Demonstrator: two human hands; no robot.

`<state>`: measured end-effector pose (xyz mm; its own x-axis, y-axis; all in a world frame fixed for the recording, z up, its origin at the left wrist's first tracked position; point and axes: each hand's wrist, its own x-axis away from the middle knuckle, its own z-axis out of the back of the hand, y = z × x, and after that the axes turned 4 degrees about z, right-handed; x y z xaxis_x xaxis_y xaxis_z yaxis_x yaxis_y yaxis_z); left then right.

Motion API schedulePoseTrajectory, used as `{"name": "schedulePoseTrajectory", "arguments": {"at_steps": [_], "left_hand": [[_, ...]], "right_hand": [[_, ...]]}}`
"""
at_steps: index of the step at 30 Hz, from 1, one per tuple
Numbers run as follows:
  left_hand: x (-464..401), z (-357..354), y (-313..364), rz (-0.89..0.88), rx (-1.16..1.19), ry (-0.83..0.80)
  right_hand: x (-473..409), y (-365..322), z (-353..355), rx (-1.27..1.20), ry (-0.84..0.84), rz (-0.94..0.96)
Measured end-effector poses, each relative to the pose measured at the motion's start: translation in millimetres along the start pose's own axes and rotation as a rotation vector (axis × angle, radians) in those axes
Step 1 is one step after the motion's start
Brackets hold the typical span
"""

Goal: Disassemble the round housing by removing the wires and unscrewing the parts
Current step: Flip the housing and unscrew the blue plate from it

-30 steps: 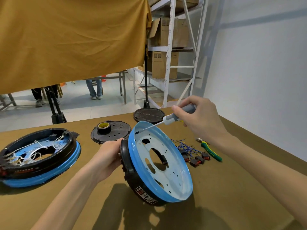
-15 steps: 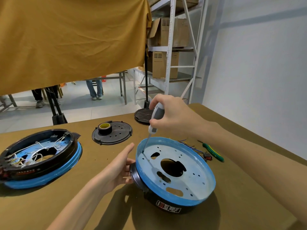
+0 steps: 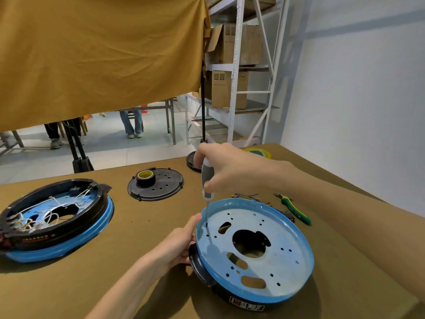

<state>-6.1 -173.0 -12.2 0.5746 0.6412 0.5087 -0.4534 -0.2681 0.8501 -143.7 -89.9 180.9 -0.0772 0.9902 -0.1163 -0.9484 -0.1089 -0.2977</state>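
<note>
Black disc, tape roll, green pliers

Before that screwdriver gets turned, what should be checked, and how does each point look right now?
1. Screwdriver gripped by the right hand: ok.
2. Shaft roughly upright: ok.
3. Tip seated in a screw head on the blue plate: cannot tell, too small.
4. Round housing steadied by the left hand at its rim: ok.
5. Housing lying flat on the table: not ok, it looks tilted.
6. Loose wires clear of the tip: ok.
</note>
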Motion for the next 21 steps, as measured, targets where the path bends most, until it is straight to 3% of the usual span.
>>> {"name": "schedulePoseTrajectory", "arguments": {"at_steps": [2,6,11,13,18,21], "left_hand": [[-1.1,-1.1,-0.1,0.000,-0.013,0.004],[-3.0,-2.4,-2.3,0.002,-0.053,0.032],[-7.6,-2.7,-6.8,0.001,-0.071,0.033],[-10.5,-2.6,-7.8,0.004,-0.061,0.035],[-14.8,-1.9,-10.7,-0.005,-0.037,0.025],[-15.5,-1.2,-12.5,-0.006,-0.056,0.030]], "right_hand": [[-1.3,-1.4,-1.1,0.058,0.018,0.007],[-7.9,-4.8,-13.8,0.445,0.194,0.015],[-7.1,-9.2,-1.9,0.105,-0.023,0.032],[-3.2,-11.6,2.7,0.074,-0.090,0.029],[-3.5,-10.9,-11.7,0.445,0.114,0.006],[-6.9,-3.8,-11.9,0.373,0.124,0.016]]}}
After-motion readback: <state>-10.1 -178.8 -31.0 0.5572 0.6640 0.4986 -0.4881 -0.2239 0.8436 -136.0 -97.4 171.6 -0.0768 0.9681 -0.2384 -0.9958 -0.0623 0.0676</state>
